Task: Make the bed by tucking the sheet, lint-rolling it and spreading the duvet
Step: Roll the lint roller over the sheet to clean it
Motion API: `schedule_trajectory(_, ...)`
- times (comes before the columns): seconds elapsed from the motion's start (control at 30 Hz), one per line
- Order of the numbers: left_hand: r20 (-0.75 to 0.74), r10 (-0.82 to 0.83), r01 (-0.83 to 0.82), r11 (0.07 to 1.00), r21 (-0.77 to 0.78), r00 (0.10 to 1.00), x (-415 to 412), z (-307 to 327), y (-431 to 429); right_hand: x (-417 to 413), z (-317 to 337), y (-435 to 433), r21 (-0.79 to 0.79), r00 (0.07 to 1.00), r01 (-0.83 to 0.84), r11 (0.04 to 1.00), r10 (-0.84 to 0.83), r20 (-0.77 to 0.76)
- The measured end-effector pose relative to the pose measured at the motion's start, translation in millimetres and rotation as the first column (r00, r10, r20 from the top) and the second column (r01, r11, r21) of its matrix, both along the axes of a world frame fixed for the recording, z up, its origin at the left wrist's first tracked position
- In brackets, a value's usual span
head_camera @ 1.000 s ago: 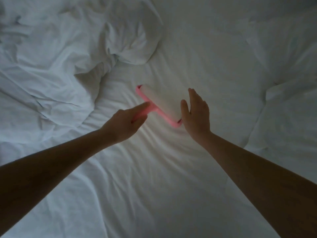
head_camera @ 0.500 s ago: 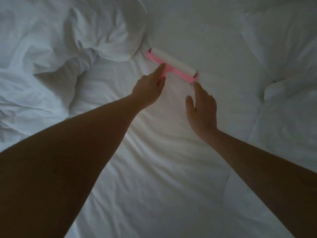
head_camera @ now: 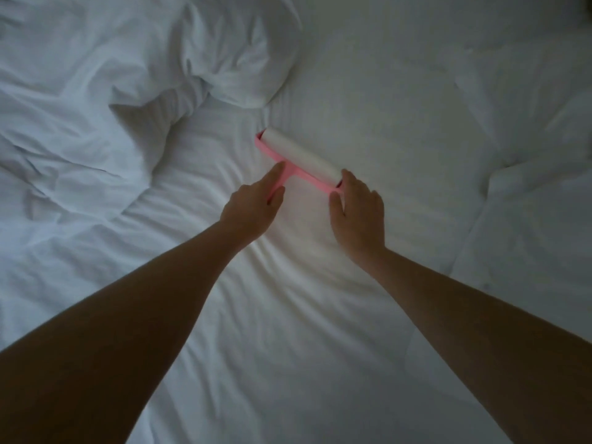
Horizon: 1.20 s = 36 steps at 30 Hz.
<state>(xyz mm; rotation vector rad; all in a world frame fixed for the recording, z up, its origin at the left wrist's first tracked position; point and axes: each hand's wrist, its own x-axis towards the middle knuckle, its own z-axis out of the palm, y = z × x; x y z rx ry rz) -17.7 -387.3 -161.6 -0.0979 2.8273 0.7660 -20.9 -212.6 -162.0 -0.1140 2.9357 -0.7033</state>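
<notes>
Both forearms reach out over the bed, and here is the lint roller (head_camera: 301,154) lying on the white sheet (head_camera: 288,331) right in the middle of the view, its white drum set slantwise, far end up to the left, near end down to the right, in a pink frame. The left hand (head_camera: 253,208) has the pink handle (head_camera: 289,170): fingers curled round it, forefinger laid straight along the stem toward the drum. The right hand (head_camera: 358,216) holds nothing; it lies palm down on the sheet just beside the roller's near end, fingers loose and only gently bent, thumb out to the side, one fingertip at the pink end cap, though whether it touches is hard to say in this dim light. Soft creases fan across the sheet beneath the wrists. Up at the far left the duvet (head_camera: 134,91) sits bunched and rumpled, its nearest fold close to the roller's far end, and more white bedding (head_camera: 528,225) is heaped along the right side, well apart from the hands
</notes>
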Motion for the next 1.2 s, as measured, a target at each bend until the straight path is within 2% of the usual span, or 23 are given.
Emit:
schedule_trajectory(0.23, -0.018, 0.057, -0.057, 0.998, 0.009, 0.998, 32, 6, 0, 42, -3, -12, 0.035, 0.996, -0.092, 0.995, 0.091, 0.019)
schedule_trajectory(0.4, -0.020, 0.064, -0.065, 0.998, -0.017, 0.998, 68, 8, -8, 72, 3, -11, 0.025, 0.998, -0.056, 0.998, 0.056, -0.029)
schedule_trajectory(0.5, -0.006, 0.069, -0.069, 0.998, -0.011, 0.998, 95, 9, -16, 92, 6, -11, 0.022, 1.000, -0.023, 0.999, 0.023, -0.007)
schedule_trajectory(0.7, 0.034, 0.071, -0.071, 0.997, -0.009, 0.997, 180, 18, -40, 156, 15, -36, 0.051, 1.000, 0.001, 0.999, -0.001, -0.004)
schedule_trajectory(0.8, 0.053, 0.073, -0.072, 0.997, -0.004, 0.996, 229, 24, -54, 190, 21, -56, 0.026, 0.998, -0.040, 0.999, 0.041, -0.039)
schedule_trajectory(1.03, 0.145, 0.082, -0.081, 0.997, -0.011, 0.986, 348, 35, -102, 257, 28, -92, 0.029, 0.993, -0.112, 0.993, 0.110, 0.049)
schedule_trajectory(1.13, 0.169, 0.067, -0.069, 0.998, 0.005, 0.983, 371, 48, -118, 280, 28, -94, 0.023, 0.988, -0.145, 0.989, 0.143, 0.061)
schedule_trajectory(1.2, 0.135, 0.055, -0.060, 0.998, 0.034, 0.989, 364, 55, -122, 291, 26, -88, 0.032, 0.986, -0.156, 0.987, 0.154, 0.063)
